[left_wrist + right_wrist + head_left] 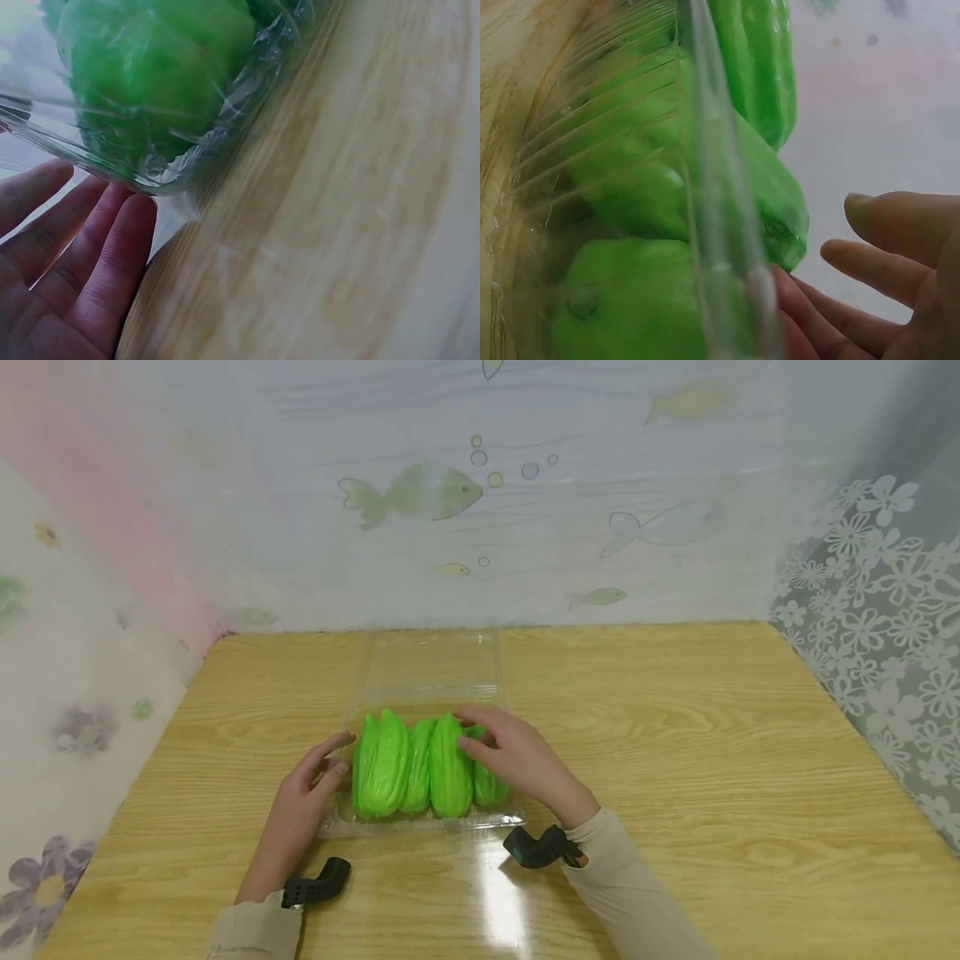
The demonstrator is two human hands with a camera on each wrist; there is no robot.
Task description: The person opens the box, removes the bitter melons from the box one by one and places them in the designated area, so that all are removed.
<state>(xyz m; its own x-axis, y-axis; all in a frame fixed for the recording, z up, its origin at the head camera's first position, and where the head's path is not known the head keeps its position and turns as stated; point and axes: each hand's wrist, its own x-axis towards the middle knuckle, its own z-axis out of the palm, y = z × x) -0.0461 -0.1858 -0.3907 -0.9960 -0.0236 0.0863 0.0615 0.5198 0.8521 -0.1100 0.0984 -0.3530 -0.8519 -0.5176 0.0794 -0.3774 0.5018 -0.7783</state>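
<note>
A clear plastic clamshell box (352, 825) stands on the table with its lid (431, 664) folded back. Inside lie several bright green, ribbed, elongated vegetables (452, 777), side by side; their exact kind is unclear. My left hand (302, 797) is at the box's left side. In the left wrist view, its loosely spread fingers (120, 247) touch the box's lower edge. Over the right end reaches my right hand (521, 758), covering part of the rightmost vegetable (489, 787). The right wrist view shows its thumb (900, 217) apart from the vegetables, while some fingertips are hidden behind the box wall.
The wooden table (675, 735) extends on both sides of the box. Behind it stands a wall (555, 568) painted with fish, and a flower-patterned panel (885, 627) is at the right. A black wrist device (536, 847) sits by the right sleeve.
</note>
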